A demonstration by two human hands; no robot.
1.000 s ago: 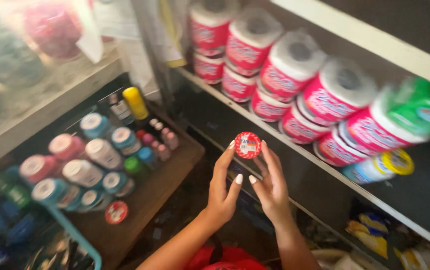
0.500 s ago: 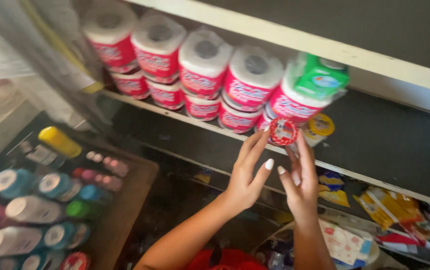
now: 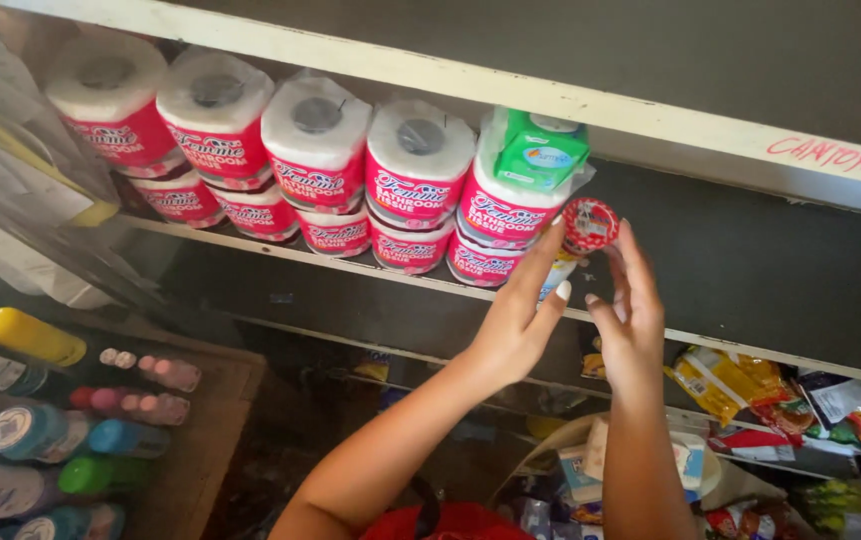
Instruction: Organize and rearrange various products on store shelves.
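Red-and-white round tin (image 3: 590,224) held up at the shelf (image 3: 650,335), beside the pink-wrapped tissue rolls (image 3: 418,180). Left hand (image 3: 515,320) and right hand (image 3: 630,320) fingers pinch its rim. Judged light, rigid, smooth-sided; grip at opposite edges.

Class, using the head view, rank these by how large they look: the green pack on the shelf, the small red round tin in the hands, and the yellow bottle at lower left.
1. Green pack
2. Yellow bottle, partly hidden and nearer the camera, so unsure against the pack
3. Red tin, clearly smallest
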